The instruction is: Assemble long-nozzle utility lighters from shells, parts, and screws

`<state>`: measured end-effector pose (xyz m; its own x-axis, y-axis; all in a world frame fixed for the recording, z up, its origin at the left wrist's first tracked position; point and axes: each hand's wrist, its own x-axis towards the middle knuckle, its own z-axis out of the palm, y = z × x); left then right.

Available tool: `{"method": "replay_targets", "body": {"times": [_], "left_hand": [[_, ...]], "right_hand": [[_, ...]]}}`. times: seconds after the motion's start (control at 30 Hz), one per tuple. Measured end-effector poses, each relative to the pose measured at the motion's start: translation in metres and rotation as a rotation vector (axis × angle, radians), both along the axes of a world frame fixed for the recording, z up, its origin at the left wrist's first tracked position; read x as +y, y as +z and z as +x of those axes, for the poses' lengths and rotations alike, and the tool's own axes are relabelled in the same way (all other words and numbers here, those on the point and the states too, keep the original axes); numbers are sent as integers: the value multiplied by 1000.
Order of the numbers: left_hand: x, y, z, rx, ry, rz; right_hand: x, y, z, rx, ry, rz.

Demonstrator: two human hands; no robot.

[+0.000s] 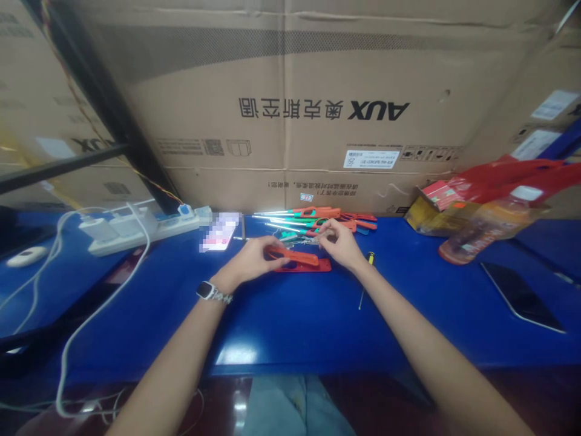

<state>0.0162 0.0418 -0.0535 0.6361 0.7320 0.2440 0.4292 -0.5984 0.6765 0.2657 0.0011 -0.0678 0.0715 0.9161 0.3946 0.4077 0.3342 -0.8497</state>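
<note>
My left hand (pixel 254 260) is closed on an orange plastic lighter handle shell (pixel 302 258), thumb on the near side. Just under it, a red-orange shell (pixel 324 266) lies on the blue table (pixel 281 321). To the right, my right hand (pixel 341 242) has thumb and fingertips pinched together; what they hold, if anything, is too small to make out. Beyond both hands lies a pile of long-nosed lighters (pixel 318 213) with orange and green handles and metal rods. Small clear parts (pixel 302 240) are between my hands, partly blurred.
A yellow-handled screwdriver (pixel 371 259) lies by my right wrist. Left are a lit phone (pixel 222 232), a power strip (pixel 136 233) and white cables. Right are a drink bottle (pixel 490 227), an open box (pixel 424 212) and a dark phone (pixel 521 297). Cardboard (pixel 290 72) stands behind.
</note>
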Motion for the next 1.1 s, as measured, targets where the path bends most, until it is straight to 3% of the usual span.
{"method": "replay_targets", "body": {"times": [0.17,0.3,0.4,0.6,0.73,0.97,1.1], "left_hand": [[-7,-6,12,43,-111,-56],[-9,-2,10,58,-172,-236],[-10,1,7,87,-183,-257],[-4,-9,9,85,-29,-50],[0,-17,11,137,-14,78],[-3,-6,15,153,76,365],[13,-3,26,366,141,456]], "right_hand": [[5,-12,-7,186,52,-123],[3,-16,-12,211,74,-200],[0,-14,-14,224,48,-234],[-3,-11,-13,203,-15,-295],[-3,-9,-10,159,-42,-267],[-5,-4,-5,99,-76,-198],[-5,-1,-3,172,-70,-265]]}}
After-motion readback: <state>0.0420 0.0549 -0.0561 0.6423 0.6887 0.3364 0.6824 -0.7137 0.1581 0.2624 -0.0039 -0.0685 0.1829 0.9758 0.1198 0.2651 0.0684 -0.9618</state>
